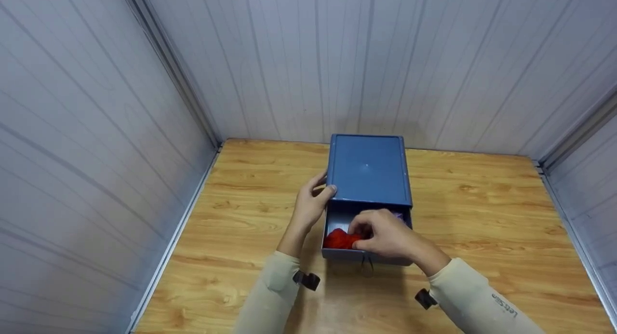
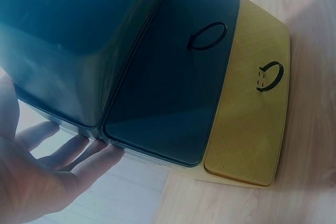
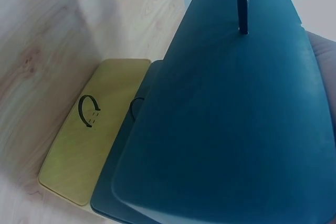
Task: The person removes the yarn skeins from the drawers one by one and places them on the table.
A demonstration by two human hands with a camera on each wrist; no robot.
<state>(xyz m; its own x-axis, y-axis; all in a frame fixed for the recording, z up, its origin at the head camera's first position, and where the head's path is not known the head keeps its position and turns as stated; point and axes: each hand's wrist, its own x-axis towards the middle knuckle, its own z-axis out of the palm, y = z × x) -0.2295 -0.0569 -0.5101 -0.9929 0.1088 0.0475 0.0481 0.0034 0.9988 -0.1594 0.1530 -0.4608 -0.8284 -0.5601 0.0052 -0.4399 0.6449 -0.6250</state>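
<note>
One red bundle [image 1: 339, 239] protrudes leftward from the right grip [image 1: 383, 233] pinching it, the left grip [image 1: 310, 204] unclenched against the cabinet [image 1: 369, 172].

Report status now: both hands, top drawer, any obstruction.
Left hand resting against drawer unit. Right hand pinching red item. Top drawer pulled open. No obstruction seen; right hand hides part of drawer's inside.

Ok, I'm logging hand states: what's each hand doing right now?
Left hand: open, touching the blue cabinet.
Right hand: closed on the red item.
</note>
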